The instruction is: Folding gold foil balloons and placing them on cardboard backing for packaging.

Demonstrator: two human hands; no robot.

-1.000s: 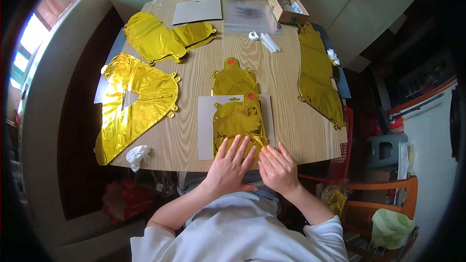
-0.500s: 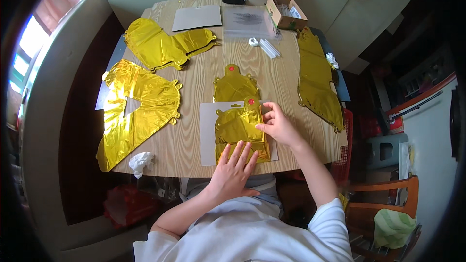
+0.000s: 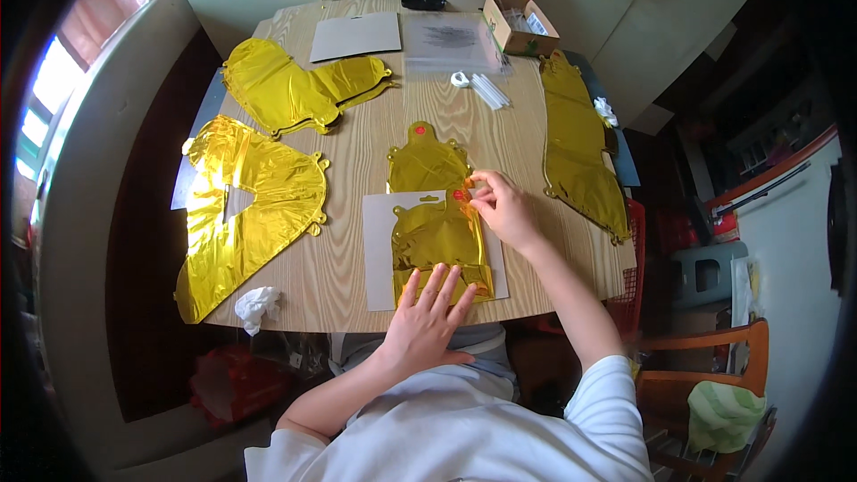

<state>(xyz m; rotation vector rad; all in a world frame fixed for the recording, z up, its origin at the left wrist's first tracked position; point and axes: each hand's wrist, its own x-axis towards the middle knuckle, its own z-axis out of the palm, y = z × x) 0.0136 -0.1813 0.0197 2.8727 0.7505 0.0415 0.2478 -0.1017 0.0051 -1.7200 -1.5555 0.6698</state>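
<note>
A folded gold foil balloon (image 3: 436,236) lies on a grey card (image 3: 378,254) with a hanger slot, at the table's near edge. My left hand (image 3: 427,321) rests flat with fingers spread over the balloon's lower folded part. At the upper right corner, my right hand (image 3: 507,214) pinches the foil beside the tab with a red mark; the fingertips partly hide that edge. Just beyond the card lies another gold foil balloon (image 3: 427,163), flat, with a red dot on its top tab. Its lower end meets or passes under the card; I cannot tell which.
Gold foil balloons (image 3: 259,210) lie flat at left, more foil (image 3: 299,94) behind them and another stack (image 3: 576,143) at right. Toward the back are a grey card pile (image 3: 357,36), clear plastic bags (image 3: 451,45), white straws (image 3: 491,91), a tape roll (image 3: 460,79) and a cardboard box (image 3: 522,34).
My right hand has moved slightly up and left and now pinches the balloon's upper right corner, bending the tab. My left hand stays flat on the foil.
</note>
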